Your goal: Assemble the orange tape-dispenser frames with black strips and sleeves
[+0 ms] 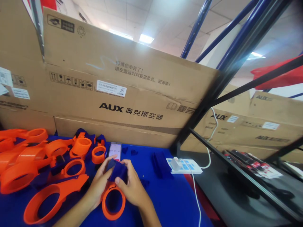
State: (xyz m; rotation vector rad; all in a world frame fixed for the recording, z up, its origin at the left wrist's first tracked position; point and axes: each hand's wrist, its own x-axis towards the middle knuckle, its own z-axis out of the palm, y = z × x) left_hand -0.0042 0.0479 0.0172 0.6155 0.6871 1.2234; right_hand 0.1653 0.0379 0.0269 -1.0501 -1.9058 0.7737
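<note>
Between my two hands is a tape dispenser with a dark blue plastic part (120, 171) at its top and an orange ring (104, 206) hanging below. My left hand (100, 181) grips the blue part from the left, its fingers partly hidden behind it. From the other side my right hand (132, 184) closes on the same part, thumb pressed on its near face. A phone (115, 150) with a timer on its screen lies just beyond my fingers. To the left, a larger orange ring-shaped piece with a handle (29, 208) rests on the blue table surface (170, 201).
Several orange ring pieces (26, 154) are heaped on the left. Dark blue pieces (161, 165) and a white power strip (187, 165) with cables lie right. Large cardboard boxes (132, 94) stand behind. A dark metal rack post (196, 118) slants up at the right.
</note>
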